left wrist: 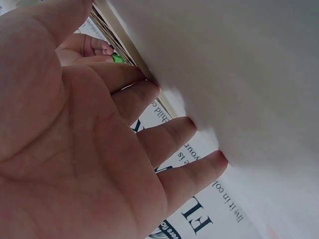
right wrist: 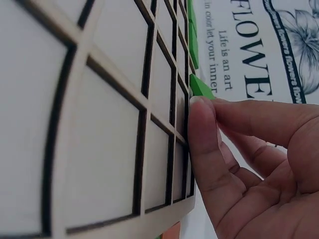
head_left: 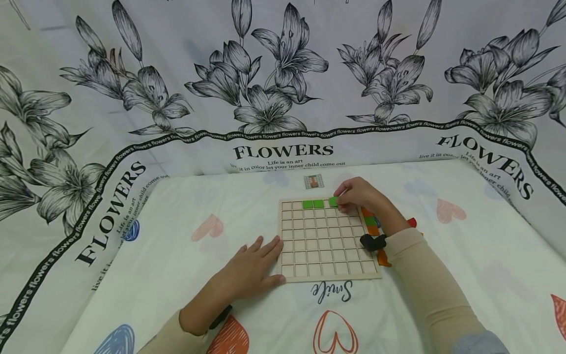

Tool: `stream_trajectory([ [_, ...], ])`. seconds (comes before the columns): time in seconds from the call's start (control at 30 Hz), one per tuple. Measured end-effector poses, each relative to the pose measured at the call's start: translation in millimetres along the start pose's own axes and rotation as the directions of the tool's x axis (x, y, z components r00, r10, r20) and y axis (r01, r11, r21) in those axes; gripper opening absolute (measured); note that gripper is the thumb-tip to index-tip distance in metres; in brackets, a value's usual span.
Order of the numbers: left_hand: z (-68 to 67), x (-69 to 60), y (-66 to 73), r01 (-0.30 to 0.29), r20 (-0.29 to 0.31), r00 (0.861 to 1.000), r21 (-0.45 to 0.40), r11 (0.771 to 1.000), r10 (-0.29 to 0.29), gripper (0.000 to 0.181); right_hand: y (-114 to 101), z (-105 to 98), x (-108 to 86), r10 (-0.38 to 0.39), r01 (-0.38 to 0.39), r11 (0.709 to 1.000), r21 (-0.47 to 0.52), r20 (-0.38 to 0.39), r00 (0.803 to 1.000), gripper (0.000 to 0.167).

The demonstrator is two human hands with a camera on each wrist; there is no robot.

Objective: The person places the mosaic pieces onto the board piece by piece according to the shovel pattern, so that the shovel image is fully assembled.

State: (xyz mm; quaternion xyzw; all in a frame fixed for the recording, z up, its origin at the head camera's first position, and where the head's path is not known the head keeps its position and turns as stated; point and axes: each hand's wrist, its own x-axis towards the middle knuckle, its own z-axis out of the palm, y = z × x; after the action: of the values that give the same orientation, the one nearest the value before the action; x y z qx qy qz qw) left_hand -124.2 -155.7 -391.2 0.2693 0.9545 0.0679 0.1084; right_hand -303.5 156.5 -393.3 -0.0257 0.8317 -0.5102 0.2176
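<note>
A wooden grid board [head_left: 329, 281] lies flat on the cloth, divided into square cells. Two green square tiles [head_left: 313, 204] sit side by side in its far row. Between thumb and fingertips, my right hand [head_left: 359, 192] pinches another green tile [right wrist: 200, 87], held tilted at the far row, right of those two. My left hand [head_left: 253, 269] lies with fingers extended against the board's left edge; in the left wrist view its fingertips [left wrist: 217, 158] touch the cloth beside the board.
Orange and green tiles [head_left: 370, 221] lie along the board's right side, partly hidden by the right arm, with a red piece [head_left: 411, 222] beyond. A small picture card [head_left: 314, 181] lies behind the board. Flower-printed cloth [head_left: 283, 88] hangs at the back.
</note>
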Motion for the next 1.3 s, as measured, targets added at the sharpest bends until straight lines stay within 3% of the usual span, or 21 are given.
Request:
stream_trajectory([
  [0.6, 1.6, 0.5, 0.4, -0.002, -0.003, 1.0, 0.012, 1.0, 0.002, 0.078, -7.8, 16.2, 3.6, -0.066, 0.059, 0.981, -0.184, -0.029, 0.997, 0.011],
  [0.83, 2.2, 1.5, 0.1, 0.009, 0.003, 1.0, 0.027, 1.0, -0.009, 0.078, -6.2, 15.4, 1.4, -0.079, 0.055, 0.956, -0.287, -0.073, 0.994, 0.013],
  [1.3, 2.9, -0.2, -1.7, -0.001, -0.012, 1.0, 0.017, 1.0, 0.002, 0.078, 4.8, 11.7, -2.7, -0.069, 0.047, 0.974, -0.22, -0.094, 0.993, 0.014],
])
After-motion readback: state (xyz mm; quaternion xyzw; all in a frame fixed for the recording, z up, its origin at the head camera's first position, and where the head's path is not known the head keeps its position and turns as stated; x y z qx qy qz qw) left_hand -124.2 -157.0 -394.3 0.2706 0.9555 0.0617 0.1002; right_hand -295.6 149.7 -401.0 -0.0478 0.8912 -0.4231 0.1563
